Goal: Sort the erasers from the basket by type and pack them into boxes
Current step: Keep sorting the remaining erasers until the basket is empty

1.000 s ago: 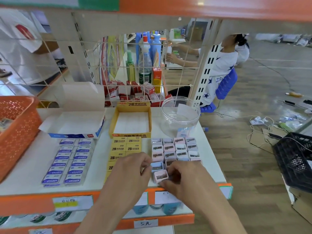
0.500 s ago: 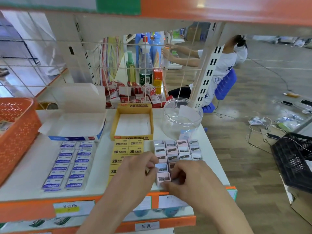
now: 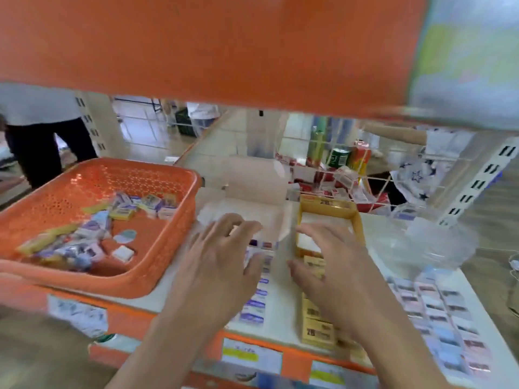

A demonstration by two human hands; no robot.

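The view is blurred by motion. An orange basket (image 3: pixel 157 248) stands at the left of the white shelf, with several loose erasers (image 3: pixel 84 237) inside. My left hand (image 3: pixel 222 265) hovers over the rows of blue-and-white erasers (image 3: pixel 257 304), fingers spread, holding nothing. My right hand (image 3: pixel 334 270) hovers over the yellow erasers (image 3: pixel 317 329), fingers loosely bent and empty. Behind the hands are an open white-and-blue box (image 3: pixel 252 209) and an open yellow box (image 3: pixel 356 220). Pastel erasers (image 3: pixel 438 313) lie in rows at the right. A clear round tub (image 3: pixel 438 242) stands at the back right.
An orange shelf edge (image 3: pixel 210 51) hangs low across the top of the view. A wire grid (image 3: pixel 393 175) backs the shelf, with bottles and red packets behind it. A person in dark trousers (image 3: pixel 42 147) stands at the far left.
Both hands have let go of the small pastel eraser and moved left, over the blue and yellow rows. The camera has swung left, bringing the basket fully into view.
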